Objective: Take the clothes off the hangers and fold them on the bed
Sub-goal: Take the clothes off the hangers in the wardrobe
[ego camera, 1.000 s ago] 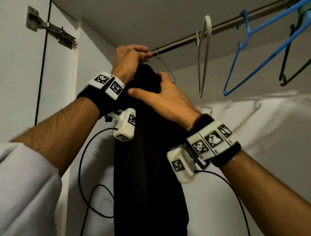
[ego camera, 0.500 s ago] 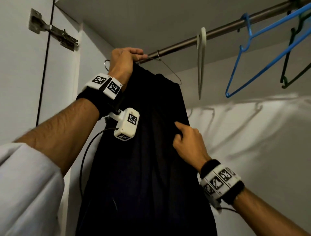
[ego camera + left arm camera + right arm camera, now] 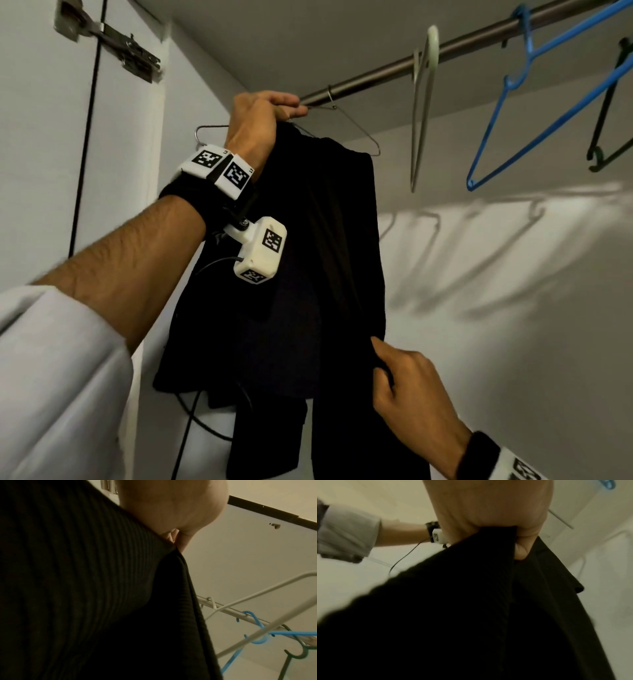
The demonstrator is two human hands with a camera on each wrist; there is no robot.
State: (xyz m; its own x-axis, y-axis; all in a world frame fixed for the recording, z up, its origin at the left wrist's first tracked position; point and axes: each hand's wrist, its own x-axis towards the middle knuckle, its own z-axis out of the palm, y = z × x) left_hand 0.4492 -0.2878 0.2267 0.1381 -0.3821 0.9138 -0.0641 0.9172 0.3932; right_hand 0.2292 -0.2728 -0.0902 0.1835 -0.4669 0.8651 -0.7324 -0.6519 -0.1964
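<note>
A black ribbed garment (image 3: 308,274) hangs from a thin wire hanger (image 3: 356,130) on the closet rail (image 3: 462,44). My left hand (image 3: 267,113) grips the top of the hanger and the garment's upper edge, just below the rail. Lower down, my right hand (image 3: 394,373) pinches the garment's right edge, pulled downward. The right wrist view shows the dark fabric (image 3: 488,601) bunched between thumb and fingers (image 3: 520,551). In the left wrist view the ribbed cloth (image 3: 85,588) fills most of the picture under my palm (image 3: 171,507).
Empty hangers hang on the rail to the right: a white one (image 3: 423,102), a blue one (image 3: 534,113) and a dark green one (image 3: 606,130). A closet door with a metal hinge (image 3: 109,41) stands at the left. The pale back wall is behind the garment.
My right hand has slid down the garment's right edge from near the hanger to well below it. The garment has spread out wider. My left hand stays at the hanger's top.
</note>
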